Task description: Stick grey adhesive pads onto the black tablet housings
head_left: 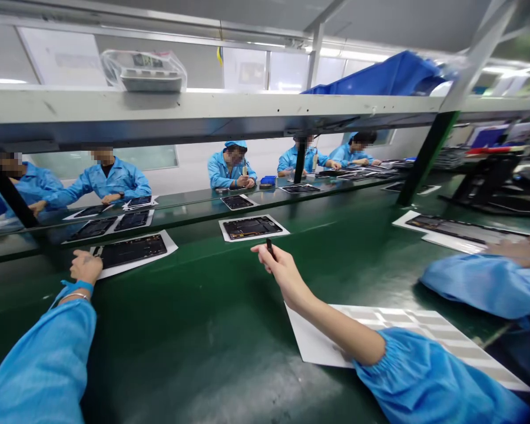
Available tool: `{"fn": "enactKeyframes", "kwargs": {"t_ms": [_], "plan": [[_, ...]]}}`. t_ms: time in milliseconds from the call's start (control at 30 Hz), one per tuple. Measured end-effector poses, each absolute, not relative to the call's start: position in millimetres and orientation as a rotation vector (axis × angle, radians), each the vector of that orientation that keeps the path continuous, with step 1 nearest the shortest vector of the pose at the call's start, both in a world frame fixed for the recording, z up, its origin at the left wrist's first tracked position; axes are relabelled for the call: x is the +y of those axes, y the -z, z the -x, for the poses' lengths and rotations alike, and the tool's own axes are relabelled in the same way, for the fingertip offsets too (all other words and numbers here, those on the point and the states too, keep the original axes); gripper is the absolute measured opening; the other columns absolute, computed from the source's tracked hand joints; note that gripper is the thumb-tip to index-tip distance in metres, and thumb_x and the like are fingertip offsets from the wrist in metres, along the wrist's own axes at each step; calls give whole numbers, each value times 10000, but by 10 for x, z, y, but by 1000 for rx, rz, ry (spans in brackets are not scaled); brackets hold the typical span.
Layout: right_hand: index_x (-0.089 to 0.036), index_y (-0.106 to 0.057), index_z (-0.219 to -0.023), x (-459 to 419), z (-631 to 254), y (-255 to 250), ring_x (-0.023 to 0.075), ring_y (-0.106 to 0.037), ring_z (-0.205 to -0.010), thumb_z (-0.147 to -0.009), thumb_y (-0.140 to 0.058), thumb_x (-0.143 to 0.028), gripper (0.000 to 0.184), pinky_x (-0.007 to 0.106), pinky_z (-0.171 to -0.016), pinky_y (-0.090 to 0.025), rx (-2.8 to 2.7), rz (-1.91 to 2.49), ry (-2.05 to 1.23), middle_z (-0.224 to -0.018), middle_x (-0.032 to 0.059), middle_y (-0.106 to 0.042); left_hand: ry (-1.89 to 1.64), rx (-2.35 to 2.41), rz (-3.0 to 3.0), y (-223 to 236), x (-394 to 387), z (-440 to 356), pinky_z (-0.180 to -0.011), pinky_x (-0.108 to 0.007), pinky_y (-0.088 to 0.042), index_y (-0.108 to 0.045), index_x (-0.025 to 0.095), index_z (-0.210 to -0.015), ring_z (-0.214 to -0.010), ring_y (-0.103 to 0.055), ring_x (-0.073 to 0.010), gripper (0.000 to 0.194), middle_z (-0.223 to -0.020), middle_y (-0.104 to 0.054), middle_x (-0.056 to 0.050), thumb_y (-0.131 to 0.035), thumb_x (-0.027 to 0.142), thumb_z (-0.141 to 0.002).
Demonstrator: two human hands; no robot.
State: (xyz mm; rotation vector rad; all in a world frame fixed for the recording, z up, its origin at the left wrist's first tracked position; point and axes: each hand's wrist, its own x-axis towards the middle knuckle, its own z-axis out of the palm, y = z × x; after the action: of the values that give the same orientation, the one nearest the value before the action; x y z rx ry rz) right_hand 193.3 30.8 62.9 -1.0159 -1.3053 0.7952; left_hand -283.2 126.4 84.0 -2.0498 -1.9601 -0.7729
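My left hand (pixel 86 266) is at the left end of a dark, flat device panel (pixel 132 249), which looks like an open tablet housing. The panel lies on a white sheet (pixel 170 242), and my curled fingers grip at the edge there; exactly where the fingertips close is partly hidden. Over the green table, my right hand (pixel 285 272) pinches a short black stick-like tool (pixel 270 248), mostly covered by the fingers. Just beyond it, another dark device panel (pixel 252 227) lies on its own white sheet. Under my right forearm is a large white sheet with pale grey strips (pixel 322 341).
A co-worker's sleeve (pixel 481 285) is close on the right, near another panel (pixel 459 227). Several co-workers in blue sit across the green table (pixel 194 330). A shelf (pixel 247 106) spans overhead, with a green post (pixel 428 159) at right. More panels (pixel 132 219) lie along the far strip.
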Motion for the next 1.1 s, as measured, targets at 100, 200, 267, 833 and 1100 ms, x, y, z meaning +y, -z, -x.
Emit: {"fn": "enactKeyframes", "kwargs": {"t_ms": [100, 200, 267, 833, 1100], "plan": [[-187, -715, -900, 225, -1883, -663, 165, -482, -691, -908, -546, -504, 359, 284, -642, -374, -1385, 1016, -758, -723, 0, -522, 811, -1943, 1767, -806, 1319, 2673, -908, -801, -266, -517, 40, -1275, -1308, -318, -597, 364, -1308, -540, -195, -391, 177, -961], [-198, -706, -949, 73, -1776, -643, 189, -574, -807, -958, -505, -416, 297, 296, -744, -428, -1603, 968, -730, -829, 27, -634, 713, -1750, 1911, -810, 1601, 2233, -1033, -728, -259, -450, -18, -1365, -1403, -231, -533, 482, -1464, -394, -296, -336, 106, -913], [-209, -698, -979, -59, -1683, -575, 195, -607, -901, -979, -503, -338, 234, 305, -823, -438, -1816, 917, -726, -933, 40, -686, 552, -1515, 2195, -780, 1862, 1805, -1131, -575, -282, -507, 66, -1374, -1437, -300, -389, 495, -1501, -414, -233, -354, 97, -904], [-244, -576, -1254, -181, -1539, -350, 176, -521, -857, -997, -519, -394, 303, 313, -730, -392, -2529, 914, -63, -952, 1, -648, 410, -612, 2913, -552, 2997, 386, -1018, -401, -453, -691, 204, -998, -1025, -638, -248, 324, -1002, -725, -147, -413, 237, -834], [-171, -546, -1288, -102, -1467, -364, 183, -547, -905, -1003, -513, -379, 354, 311, -796, -408, -2582, 850, 96, -1012, 49, -677, 530, -672, 2716, -641, 2243, 962, -953, -398, -468, -661, 201, -1023, -997, -625, -233, 374, -1063, -716, -75, -312, 288, -922]]}}
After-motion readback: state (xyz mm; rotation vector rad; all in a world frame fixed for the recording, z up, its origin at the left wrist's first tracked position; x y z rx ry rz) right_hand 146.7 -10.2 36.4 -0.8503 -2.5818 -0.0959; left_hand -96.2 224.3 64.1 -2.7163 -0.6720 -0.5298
